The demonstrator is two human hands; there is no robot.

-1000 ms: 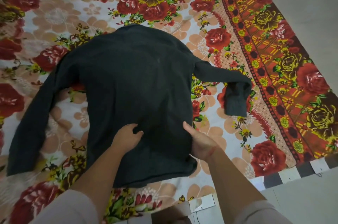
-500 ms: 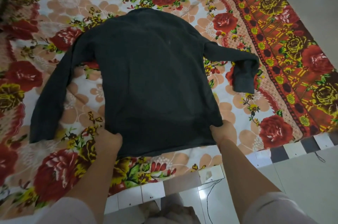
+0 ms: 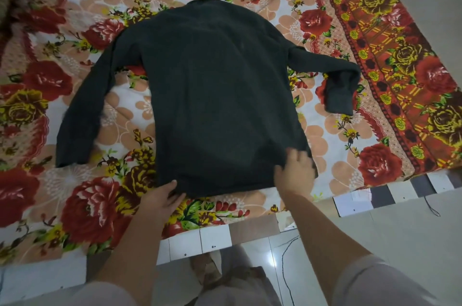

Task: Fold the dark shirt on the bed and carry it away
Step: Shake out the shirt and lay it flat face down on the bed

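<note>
The dark shirt (image 3: 220, 95) lies spread flat on the floral bedspread (image 3: 350, 170), collar at the far end and hem toward me. Its left sleeve (image 3: 82, 115) runs down at an angle. Its right sleeve (image 3: 332, 73) stretches out and bends down at the cuff. My left hand (image 3: 162, 199) is at the hem's near left corner, thumb above the edge and fingers below it, pinching the cloth. My right hand (image 3: 295, 172) rests on the hem's near right corner with its fingers spread, palm down on the cloth.
The bed's near edge (image 3: 215, 238) shows a border of white and dark patches. Below it is a glossy tiled floor (image 3: 400, 235) with a thin dark cord (image 3: 283, 263). My feet and lap (image 3: 225, 278) are at the bottom. Pale floor lies to the right.
My hands gripped both hem corners half a second ago. Now my right hand has opened flat on its corner, and my left hand has loosened to a pinch at the hem. The shirt lies smoother.
</note>
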